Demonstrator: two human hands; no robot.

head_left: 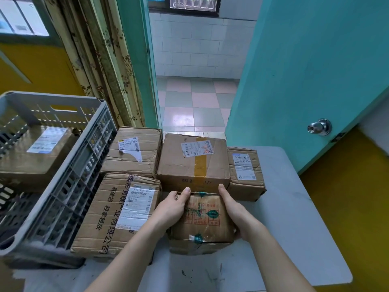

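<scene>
Cardboard, tape-wrapped: small carton (203,218) sits near the front of the surface (294,228), long axis running away from the person, gripped side-to-side by left hand (175,205) and right hand (235,211); grey crate (63,186) lies leftward.

Single head cam, looking forward-down over my table (294,218), close; doorway (195,91) at 12 o'clock.
</scene>
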